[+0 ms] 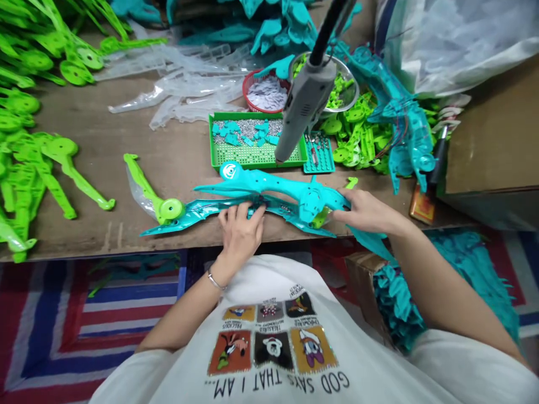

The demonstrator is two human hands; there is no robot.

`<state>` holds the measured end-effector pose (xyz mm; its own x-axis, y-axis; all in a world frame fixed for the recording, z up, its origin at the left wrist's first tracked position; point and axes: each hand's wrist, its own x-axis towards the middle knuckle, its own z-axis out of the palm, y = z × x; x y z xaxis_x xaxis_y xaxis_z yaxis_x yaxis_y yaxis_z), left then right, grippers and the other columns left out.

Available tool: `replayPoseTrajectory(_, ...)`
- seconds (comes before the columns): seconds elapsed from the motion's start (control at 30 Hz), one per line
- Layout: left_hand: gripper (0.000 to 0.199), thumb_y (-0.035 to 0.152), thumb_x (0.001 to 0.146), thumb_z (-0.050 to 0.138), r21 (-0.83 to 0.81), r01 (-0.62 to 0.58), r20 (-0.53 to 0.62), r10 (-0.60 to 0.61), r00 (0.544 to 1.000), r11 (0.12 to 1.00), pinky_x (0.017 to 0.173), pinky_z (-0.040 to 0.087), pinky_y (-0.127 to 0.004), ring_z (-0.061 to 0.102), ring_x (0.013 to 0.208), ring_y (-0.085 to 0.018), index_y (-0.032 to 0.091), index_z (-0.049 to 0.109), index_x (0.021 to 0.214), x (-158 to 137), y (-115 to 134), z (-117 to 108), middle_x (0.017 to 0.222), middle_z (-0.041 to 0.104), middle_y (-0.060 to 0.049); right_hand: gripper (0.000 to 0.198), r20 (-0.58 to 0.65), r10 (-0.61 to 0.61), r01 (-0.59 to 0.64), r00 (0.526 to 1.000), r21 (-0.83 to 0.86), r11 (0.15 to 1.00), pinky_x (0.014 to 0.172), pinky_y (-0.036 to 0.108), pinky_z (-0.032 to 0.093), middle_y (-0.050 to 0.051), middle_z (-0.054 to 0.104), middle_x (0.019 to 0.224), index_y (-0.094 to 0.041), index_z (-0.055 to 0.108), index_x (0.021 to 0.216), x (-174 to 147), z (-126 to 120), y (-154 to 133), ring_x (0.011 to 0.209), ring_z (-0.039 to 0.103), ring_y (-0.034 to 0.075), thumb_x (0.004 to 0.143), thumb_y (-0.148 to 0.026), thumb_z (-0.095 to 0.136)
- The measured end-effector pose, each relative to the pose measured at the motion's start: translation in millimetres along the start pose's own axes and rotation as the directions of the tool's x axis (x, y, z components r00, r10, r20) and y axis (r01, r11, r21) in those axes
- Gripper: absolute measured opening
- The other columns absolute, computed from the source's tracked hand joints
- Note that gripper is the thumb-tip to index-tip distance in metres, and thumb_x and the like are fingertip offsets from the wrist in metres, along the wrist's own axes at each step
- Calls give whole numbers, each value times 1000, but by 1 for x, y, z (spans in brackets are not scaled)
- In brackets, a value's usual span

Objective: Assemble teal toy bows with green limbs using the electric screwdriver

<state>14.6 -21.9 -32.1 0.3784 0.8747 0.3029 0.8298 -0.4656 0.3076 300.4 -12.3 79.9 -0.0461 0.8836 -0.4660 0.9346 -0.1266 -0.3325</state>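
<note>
Along the table's front edge lies a long teal plastic shell half, open side up, with thin wires at its middle. My left hand is closed over the middle of this shell, its fingertips at the wires. A second teal shell half, with a round eye-like mark at its left end, lies tilted just behind and partly over the first. My right hand pinches the right end of the teal parts; its fingertips are partly hidden. Touching the left end is a lime-green arm-like part with a clear piece attached.
A grey electric screwdriver hangs above the work. Behind are a green tray of screws and teal bits, a red basket and a metal bowl. Lime-green parts pile up left; a cardboard box stands right.
</note>
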Motion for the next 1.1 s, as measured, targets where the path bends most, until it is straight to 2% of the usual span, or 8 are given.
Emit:
replayPoseTrajectory(0.2, 33, 27, 98, 52, 8, -33, -10, 33, 999, 999, 94, 33, -47, 53, 106, -30, 29, 70, 126, -6, -1, -2, 123, 65, -13, 14, -36, 60, -60, 998, 2, 998, 59, 32, 39, 2, 61, 65, -22, 55, 76, 3, 12, 3, 61, 58, 20, 74, -36, 58)
replayPoseTrajectory(0.43, 34, 27, 97, 53, -15, -29, -3, 29, 1000, 999, 95, 33, -49, 53, 108, -30, 30, 69, 127, -12, -1, -2, 125, 64, -13, 37, -61, 62, -71, 996, -166, 983, 64, 37, 45, 13, 72, 84, -18, 65, 105, 0, 6, -12, 76, 67, 32, 80, -45, 58)
replayPoseTrajectory(0.53, 35, 27, 96, 54, -39, -2, 13, 3, 1000, 999, 94, 34, -50, 53, 107, -31, 32, 69, 127, -12, 0, 0, 124, 64, -13, 50, -107, -104, 103, 989, -14, 995, 75, 41, 51, 14, 74, 106, -21, 59, 126, 5, 5, -31, 91, 68, 34, 85, -50, 57)
replayPoseTrajectory(0.6, 35, 28, 96, 53, -32, 8, 30, -7, 1000, 999, 94, 34, -50, 53, 105, -31, 32, 69, 127, -11, 0, 1, 122, 64, -13, 54, -119, -248, 263, 961, 139, 955, 83, 43, 53, 12, 71, 121, -23, 53, 136, 14, 9, -45, 101, 67, 32, 88, -49, 56)
replayPoseTrajectory(0.67, 34, 29, 97, 52, -10, 5, 29, -5, 1000, 1000, 93, 34, -50, 53, 103, -31, 32, 70, 125, -11, 0, 1, 121, 64, -13, 58, -134, -327, 351, 935, 238, 906, 91, 44, 53, 11, 66, 133, -23, 48, 141, 26, 17, -55, 110, 65, 32, 88, -44, 56)
replayPoseTrajectory(0.8, 33, 27, 96, 53, -1, -26, -2, 26, 1000, 1000, 93, 34, -48, 52, 104, -30, 30, 71, 124, -12, -1, 1, 119, 64, -13, 72, -136, -312, 339, 940, 287, 896, 101, 48, 50, 11, 59, 144, -19, 39, 150, 44, 36, -60, 120, 62, 32, 84, -37, 58)
replayPoseTrajectory(0.97, 36, 25, 95, 54, -49, -9, 28, 11, 1000, 999, 96, 33, -49, 52, 108, -30, 31, 68, 128, -13, -2, 1, 125, 63, -13, 68, -125, -284, 307, 951, 250, 918, 99, 48, 51, 10, 63, 140, -21, 42, 150, 42, 44, -60, 119, 64, 34, 84, -32, 56)
replayPoseTrajectory(1.1, 29, 25, 96, 53, -36, -25, 10, 25, 1000, 999, 96, 33, -48, 51, 107, -29, 30, 73, 116, -13, -2, 1, 124, 63, -12, 68, -156, -283, 309, 946, 171, 936, 98, 49, 51, 10, 63, 140, -23, 41, 151, 36, 45, -64, 118, 65, 35, 84, -30, 54)
